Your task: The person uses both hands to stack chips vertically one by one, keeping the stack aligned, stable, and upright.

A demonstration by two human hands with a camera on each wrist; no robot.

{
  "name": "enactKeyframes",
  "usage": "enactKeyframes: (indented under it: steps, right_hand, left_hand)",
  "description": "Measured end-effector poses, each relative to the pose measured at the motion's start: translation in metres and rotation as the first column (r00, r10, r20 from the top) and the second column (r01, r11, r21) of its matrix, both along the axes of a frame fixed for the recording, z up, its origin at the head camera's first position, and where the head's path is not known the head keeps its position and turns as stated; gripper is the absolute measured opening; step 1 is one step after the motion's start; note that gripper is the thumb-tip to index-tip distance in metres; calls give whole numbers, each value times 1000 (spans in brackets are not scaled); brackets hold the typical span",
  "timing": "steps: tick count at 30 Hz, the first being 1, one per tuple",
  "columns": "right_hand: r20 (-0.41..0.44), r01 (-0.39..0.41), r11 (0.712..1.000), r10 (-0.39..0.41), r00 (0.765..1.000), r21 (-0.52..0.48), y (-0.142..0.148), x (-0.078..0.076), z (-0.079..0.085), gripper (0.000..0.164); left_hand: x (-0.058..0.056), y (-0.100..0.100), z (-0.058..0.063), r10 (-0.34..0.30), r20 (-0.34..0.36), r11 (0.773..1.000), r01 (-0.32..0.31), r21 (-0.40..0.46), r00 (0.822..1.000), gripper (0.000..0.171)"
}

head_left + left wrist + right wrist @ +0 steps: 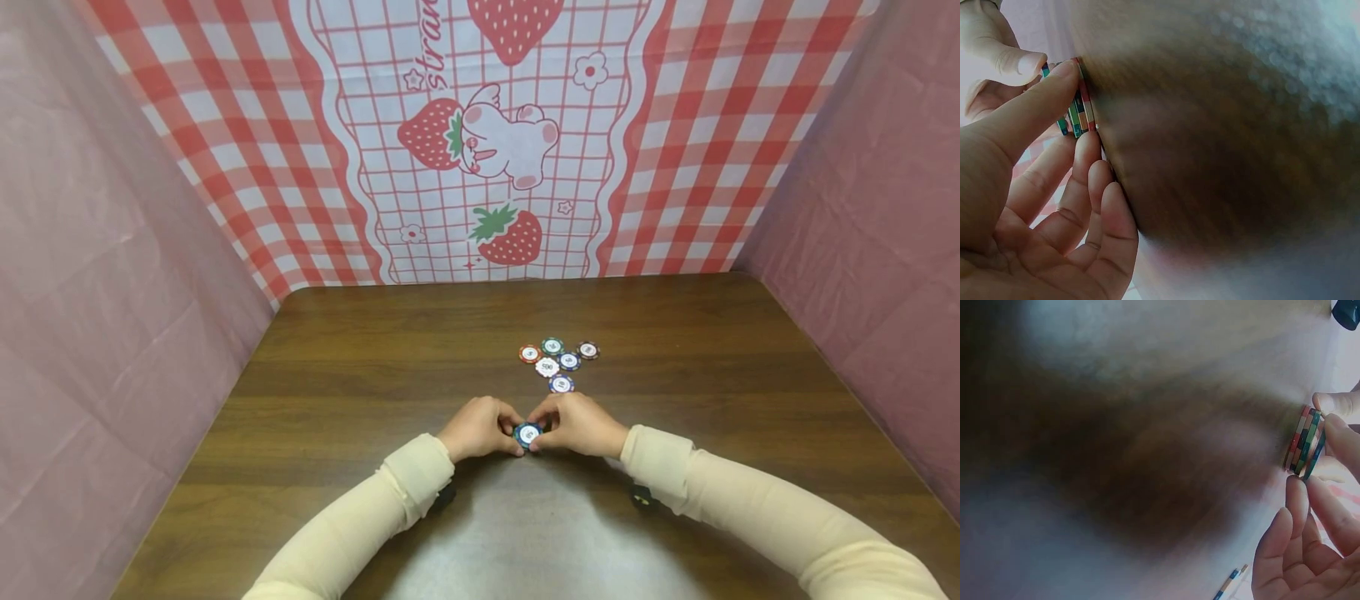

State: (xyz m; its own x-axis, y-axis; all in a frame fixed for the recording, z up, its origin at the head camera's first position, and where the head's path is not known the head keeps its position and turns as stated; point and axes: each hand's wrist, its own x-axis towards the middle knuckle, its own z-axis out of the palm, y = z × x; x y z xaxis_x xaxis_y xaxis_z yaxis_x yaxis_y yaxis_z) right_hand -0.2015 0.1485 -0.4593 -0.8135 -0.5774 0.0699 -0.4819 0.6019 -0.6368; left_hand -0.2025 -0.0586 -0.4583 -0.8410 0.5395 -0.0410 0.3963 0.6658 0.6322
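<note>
Here's the short stack of poker chips [1300, 440], low on the counter [360, 375], and a blue-and-green top chip [528, 434] sits over it at a slant, its six o'clock edge apparently raised! At nine o'clock, the left hand [477, 429] has thumb and fingers clamped round the stack's rim; at three, the right hand [581, 423] pinches that top chip. This looks like the seating step, and the next move seems to call for easing the raised edge down flat, rims squared, with the left hand's hold kept firm.

Out towards one o'clock, six loose chips: a blue chip [561, 383] nearest, then the white 500 chip [547, 367], a second blue one, and red, green and dark ones beyond. Strawberry-print cloth [517, 146] hangs at twelve, past the counter's far edge.
</note>
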Motion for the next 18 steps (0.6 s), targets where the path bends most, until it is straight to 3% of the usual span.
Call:
enactKeyframes:
  steps: [10,18]
  right_hand:
    - [-24,-2,1000,3,1000,26,-3,0,-1,25]
    - [-30,3,999,-2,1000,40,-5,1,2,26]
  left_hand:
    - [2,-1,1,-19,-14,999,19,30,1000,29]
    - [1,0,1,10,31,1000,-11,17,999,31]
